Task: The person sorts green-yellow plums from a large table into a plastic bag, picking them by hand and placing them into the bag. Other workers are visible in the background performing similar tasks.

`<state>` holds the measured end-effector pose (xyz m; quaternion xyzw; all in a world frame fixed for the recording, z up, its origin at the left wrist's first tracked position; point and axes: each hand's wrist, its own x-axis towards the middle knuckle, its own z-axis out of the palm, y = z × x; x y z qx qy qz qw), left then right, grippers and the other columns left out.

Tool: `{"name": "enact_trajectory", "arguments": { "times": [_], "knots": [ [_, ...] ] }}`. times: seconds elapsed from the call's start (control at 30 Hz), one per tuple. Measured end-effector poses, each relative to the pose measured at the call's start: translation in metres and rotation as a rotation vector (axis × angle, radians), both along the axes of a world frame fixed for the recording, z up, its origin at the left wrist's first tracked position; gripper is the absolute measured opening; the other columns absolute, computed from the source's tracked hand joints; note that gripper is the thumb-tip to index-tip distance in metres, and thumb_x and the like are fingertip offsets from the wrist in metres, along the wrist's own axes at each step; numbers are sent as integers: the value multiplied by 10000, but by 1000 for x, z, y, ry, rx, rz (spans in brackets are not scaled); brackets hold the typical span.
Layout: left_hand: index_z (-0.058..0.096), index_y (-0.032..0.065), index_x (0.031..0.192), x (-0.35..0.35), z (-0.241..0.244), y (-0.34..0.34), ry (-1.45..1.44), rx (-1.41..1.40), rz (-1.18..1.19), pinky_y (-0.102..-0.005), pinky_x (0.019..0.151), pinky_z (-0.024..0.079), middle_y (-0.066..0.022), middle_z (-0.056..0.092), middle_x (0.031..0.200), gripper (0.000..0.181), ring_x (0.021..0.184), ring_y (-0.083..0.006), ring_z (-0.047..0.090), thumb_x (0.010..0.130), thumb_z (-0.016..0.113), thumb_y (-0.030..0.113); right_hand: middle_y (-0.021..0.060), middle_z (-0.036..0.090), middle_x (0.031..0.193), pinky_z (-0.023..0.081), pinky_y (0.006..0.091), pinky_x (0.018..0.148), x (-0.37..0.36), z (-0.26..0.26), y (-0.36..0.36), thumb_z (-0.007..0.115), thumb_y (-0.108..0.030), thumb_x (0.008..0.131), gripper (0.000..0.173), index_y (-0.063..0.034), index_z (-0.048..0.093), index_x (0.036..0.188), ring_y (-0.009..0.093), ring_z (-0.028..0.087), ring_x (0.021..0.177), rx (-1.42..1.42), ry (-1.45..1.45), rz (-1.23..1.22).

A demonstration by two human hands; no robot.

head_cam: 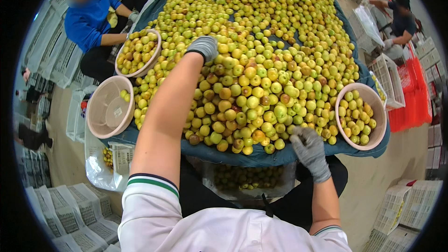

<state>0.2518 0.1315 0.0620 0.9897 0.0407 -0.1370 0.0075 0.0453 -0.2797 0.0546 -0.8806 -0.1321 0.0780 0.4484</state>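
A broad heap of small round yellow-green fruit [252, 101], apparently jujubes, some with brown patches, covers the cloth-lined table before me. My left hand [204, 48], in a grey knit glove, reaches far across and rests on the heap; its fingertips are hidden. Close to the near edge, my right hand [311, 152], gloved alike, touches the front fruit with bent fingers. Whether either hand holds a fruit cannot be told. Right of that hand stands a pink plastic basket [379, 112], partly filled with fruit. Another pink basket [110, 110] at the left is tilted and holds a couple of fruit.
A fuller basket [157, 47] sits beside a person in blue [85, 24] at the left. Below the blue cloth edge [224, 157], a lined crate [250, 178] between my knees holds fruit. White crates [386, 80] and red crates [411, 98] stand right, near another person [400, 21].
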Motion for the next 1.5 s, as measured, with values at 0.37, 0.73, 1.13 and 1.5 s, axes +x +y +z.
{"name": "enact_trajectory", "arguments": {
  "times": [0.37,0.73,1.13,1.5],
  "knots": [
    [457,147,1410,20,-6,-5,447,146,23,-430,957,486,-154,598,1297,579,1125,-304,599,867,655,167,52,682,971,524,242,747,72,-35,-15,655,-153,928,245,12,676,1109,91,617,821,391,39,-198],
    [530,256,1358,-5,30,-14,546,-61,108,-443,904,502,-122,604,1274,593,1102,-323,603,780,634,335,79,694,967,533,272,759,74,-33,26,672,-211,920,257,-28,692,1100,134,636,824,428,38,-23],
    [577,111,1123,-85,98,-133,161,-567,-167,-394,818,551,-154,660,986,332,883,-272,667,852,696,261,102,603,1165,578,308,830,54,-7,63,564,-352,983,471,-28,478,1314,197,631,1037,1335,782,-105],
    [569,103,1283,-26,51,-172,243,131,-365,-443,892,522,-163,688,1089,411,1006,-334,659,905,647,243,106,645,996,534,270,591,63,-19,42,517,-496,957,454,-80,588,1125,182,619,747,1724,1016,-300]
  ]
}}
